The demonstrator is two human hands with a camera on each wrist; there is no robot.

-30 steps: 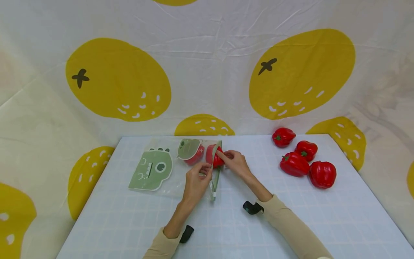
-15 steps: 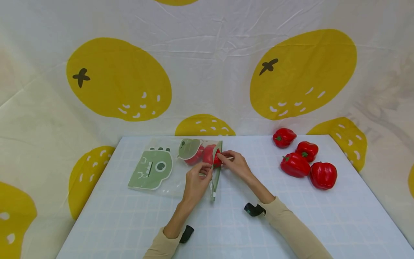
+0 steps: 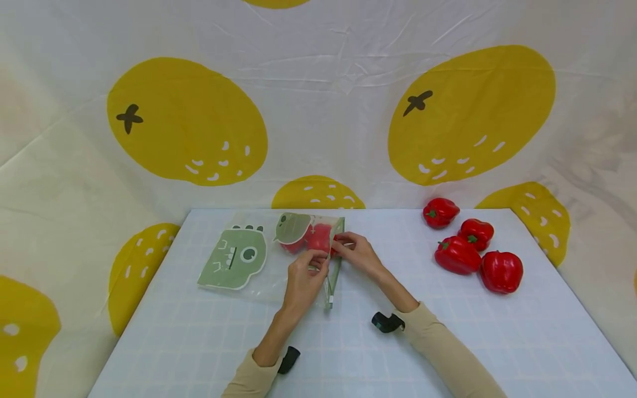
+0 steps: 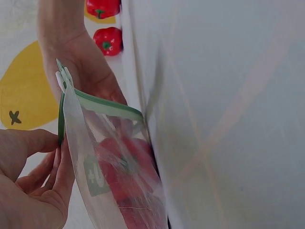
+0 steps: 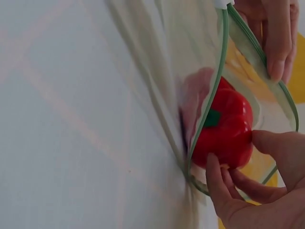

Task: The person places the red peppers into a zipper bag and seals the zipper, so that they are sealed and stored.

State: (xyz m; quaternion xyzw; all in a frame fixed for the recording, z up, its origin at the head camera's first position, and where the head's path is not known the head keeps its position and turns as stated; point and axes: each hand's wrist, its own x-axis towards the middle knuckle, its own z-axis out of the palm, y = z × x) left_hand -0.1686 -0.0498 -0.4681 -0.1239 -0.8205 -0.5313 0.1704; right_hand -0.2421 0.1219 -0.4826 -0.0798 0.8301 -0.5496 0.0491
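Observation:
A clear zip bag [image 3: 266, 284] with a green dinosaur print lies flat, its green-edged mouth toward the right. At that mouth my left hand [image 3: 306, 276] pinches the upper edge between thumb and fingers, holding it apart from the lower one. My right hand [image 3: 362, 254] reaches into the opening and grips a red bell pepper [image 5: 233, 126] by its near end, thumb on one side and fingers on the other. Most of this pepper shows through the plastic. Deeper in the bag lies another red bell pepper [image 3: 291, 247], partly hidden by the print.
Several red bell peppers [image 3: 457, 255] are grouped at the table's back right. The table [image 3: 209, 342] has a pale checked cover. Behind it hangs a white cloth [image 3: 323, 127] with yellow fruit shapes.
My right hand has pushed the held bell pepper leftward, from the mouth deeper into the bag. The left hand stays at the bag's edge.

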